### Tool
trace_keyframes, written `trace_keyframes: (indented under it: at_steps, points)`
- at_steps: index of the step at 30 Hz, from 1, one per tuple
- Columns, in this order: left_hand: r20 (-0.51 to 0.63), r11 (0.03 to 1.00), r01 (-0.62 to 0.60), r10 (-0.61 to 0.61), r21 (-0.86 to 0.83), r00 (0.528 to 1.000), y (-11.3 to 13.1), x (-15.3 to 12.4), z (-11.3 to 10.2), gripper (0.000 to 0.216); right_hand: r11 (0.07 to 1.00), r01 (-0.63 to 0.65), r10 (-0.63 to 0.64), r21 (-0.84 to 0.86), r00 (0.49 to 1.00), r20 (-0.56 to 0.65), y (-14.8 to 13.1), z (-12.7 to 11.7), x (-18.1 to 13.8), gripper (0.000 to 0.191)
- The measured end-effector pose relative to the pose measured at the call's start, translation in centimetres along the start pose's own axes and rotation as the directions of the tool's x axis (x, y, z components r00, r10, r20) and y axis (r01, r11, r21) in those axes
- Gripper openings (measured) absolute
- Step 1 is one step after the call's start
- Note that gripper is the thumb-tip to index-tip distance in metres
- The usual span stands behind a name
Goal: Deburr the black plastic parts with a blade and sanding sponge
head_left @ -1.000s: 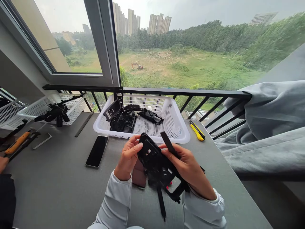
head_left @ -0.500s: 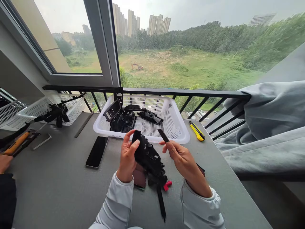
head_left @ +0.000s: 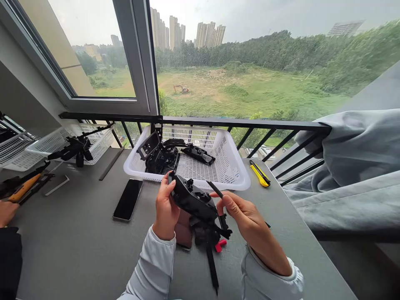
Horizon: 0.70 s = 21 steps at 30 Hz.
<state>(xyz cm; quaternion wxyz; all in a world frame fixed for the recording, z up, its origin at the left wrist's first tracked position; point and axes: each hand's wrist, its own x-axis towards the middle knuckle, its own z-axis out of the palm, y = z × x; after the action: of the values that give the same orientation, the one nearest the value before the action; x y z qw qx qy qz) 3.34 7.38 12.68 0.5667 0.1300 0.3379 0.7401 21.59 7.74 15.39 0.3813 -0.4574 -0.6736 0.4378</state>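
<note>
Left hand (head_left: 165, 208): fingers curled, clamping the black part (head_left: 192, 200) by its near end, just above the table (head_left: 78, 250).
Right hand (head_left: 242, 214): thumb and forefinger pinching a thin black strip (head_left: 215, 188), close against the part.
Behind: white basket (head_left: 231, 164), just past both hands.
Sides: phone (head_left: 127, 199) to the left, yellow knife (head_left: 259, 173) to the right.

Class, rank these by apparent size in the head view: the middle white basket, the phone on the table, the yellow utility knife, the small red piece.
1. white basket
2. phone
3. yellow utility knife
4. red piece, partly hidden under the black part, so its full size is unsure.
</note>
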Motion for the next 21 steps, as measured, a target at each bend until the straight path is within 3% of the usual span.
trace_keyframes:
  at_steps: [6, 14, 16, 19, 21]
  points:
    - [0.017, 0.997, -0.006, 0.007, -0.074, 1.0, 0.1, -0.1, 0.2, 0.039, 0.999, 0.014, -0.003, 0.042, 0.969, -0.246, -0.3, -0.3, -0.4, 0.041]
    - [0.046, 0.981, -0.188, 0.19, -0.055, 0.981, -0.1, -0.3, 0.2, 0.035, 0.994, 0.06, -0.003, 0.087, 0.835, -0.55, -0.2, -0.1, -1.3, 0.031]
    - [0.058, 0.975, -0.22, 0.221, -0.022, 0.974, -0.2, -0.3, 0.3, 0.039, 0.996, 0.073, -0.037, 0.053, 0.868, -0.496, -0.2, -0.1, -1.3, 0.031]
    - [0.054, 0.964, -0.26, 0.258, 0.047, 0.965, -0.4, -0.2, 0.4, 0.041, 0.995, 0.097, -0.101, -0.028, 0.962, -0.256, -0.4, 0.4, -1.0, 0.031]
    - [0.063, 0.95, -0.294, 0.289, 0.103, 0.955, -0.7, -0.4, 0.3, 0.038, 0.989, 0.121, -0.132, -0.089, 0.984, -0.123, -0.6, 0.9, -0.7, 0.03]
